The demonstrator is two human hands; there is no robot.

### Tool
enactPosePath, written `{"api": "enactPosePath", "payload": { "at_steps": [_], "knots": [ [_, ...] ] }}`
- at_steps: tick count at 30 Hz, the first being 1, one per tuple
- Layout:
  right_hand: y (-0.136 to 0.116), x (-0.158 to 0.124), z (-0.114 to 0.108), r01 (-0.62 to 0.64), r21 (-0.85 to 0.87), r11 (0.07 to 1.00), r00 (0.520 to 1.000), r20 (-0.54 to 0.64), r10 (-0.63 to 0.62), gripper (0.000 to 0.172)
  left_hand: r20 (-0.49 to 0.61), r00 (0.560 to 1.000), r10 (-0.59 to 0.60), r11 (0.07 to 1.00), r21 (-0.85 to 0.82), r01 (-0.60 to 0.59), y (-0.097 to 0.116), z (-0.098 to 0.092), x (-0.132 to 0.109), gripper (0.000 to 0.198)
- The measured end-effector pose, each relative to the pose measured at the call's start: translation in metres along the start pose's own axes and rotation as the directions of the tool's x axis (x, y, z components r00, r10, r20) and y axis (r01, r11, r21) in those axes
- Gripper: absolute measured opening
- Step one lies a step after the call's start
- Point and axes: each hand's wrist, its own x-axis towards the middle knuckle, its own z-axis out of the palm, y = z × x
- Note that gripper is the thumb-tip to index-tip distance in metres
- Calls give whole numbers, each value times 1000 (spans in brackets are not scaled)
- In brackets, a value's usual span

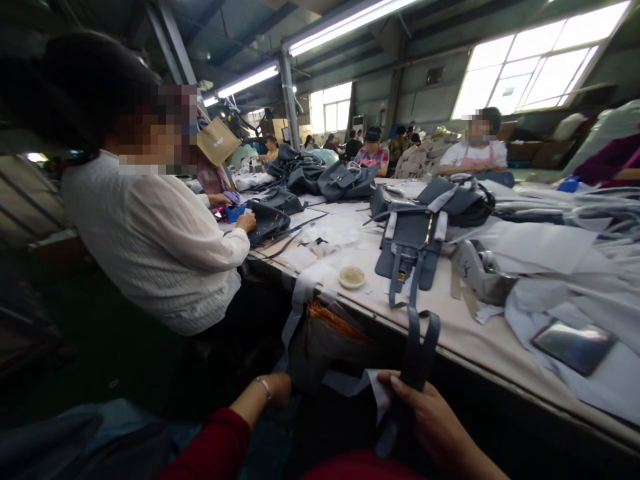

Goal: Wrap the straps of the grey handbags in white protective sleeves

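My right hand (429, 412) is closed at the lower right, thumb and forefinger pinching a white strip (353, 383) beside the dark grey straps (423, 347). Those straps run up over the table edge to a dark grey bag (411, 237) lying on the table with white wrapping on its sides. Lower centre, my left hand (278, 389), with a bracelet at the wrist, looks curled below the table edge; its fingers are turned away and what they hold is hidden. Close by it hangs another white strip (295, 313) from the table edge.
A co-worker in white (175, 247) sits at the left, hands on another dark bag (267, 223). On the table are a small round dish (352, 277), a metal block (483, 270), a phone (575, 345) and piled bags (300, 170). An open sack (335, 327) sits under the edge.
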Motion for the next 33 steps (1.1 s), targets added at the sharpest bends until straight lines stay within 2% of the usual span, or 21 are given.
{"api": "enactPosePath", "payload": {
  "at_steps": [4,7,8,10,12,14,18,23,27,29,30,32,33],
  "knots": [
    [-6,3,0,8,41,999,1000,-25,-7,43,12,999,-43,993,-108,44,23,-2,29,23],
    [-11,2,2,33,68,997,998,-47,-30,40,-29,999,-34,969,-248,26,61,-9,51,32],
    [-13,2,2,37,75,997,998,-54,-33,39,-55,998,-11,932,-364,-10,77,-11,55,32],
    [-15,1,2,27,90,996,997,-69,-21,38,-106,990,95,873,-469,-134,110,-15,58,25],
    [-17,1,1,9,111,994,996,-92,2,36,-121,959,258,850,-444,-284,136,-18,57,17],
    [-18,1,1,3,140,990,993,-115,14,32,-117,911,396,832,-373,-410,153,-16,54,14],
    [-22,3,2,8,201,979,991,-134,19,21,-120,834,539,809,-204,-552,163,-4,53,21],
    [-23,6,3,-8,237,972,992,-122,38,13,-10,772,635,773,6,-635,164,2,52,42],
    [-20,7,3,-27,254,967,994,-94,53,13,26,736,676,734,64,-676,166,3,51,34],
    [-19,7,4,-42,250,967,995,-73,62,15,14,754,657,754,29,-657,167,6,52,30],
    [-19,6,4,-55,243,968,996,-59,72,16,-10,780,625,780,-18,-625,168,8,52,28],
    [-20,5,4,-78,221,972,995,-37,88,18,-62,866,497,849,-171,-500,170,10,54,25],
    [-21,5,3,-83,208,975,995,-35,92,19,-70,917,393,876,-273,-397,170,11,55,24]
  ]
}}
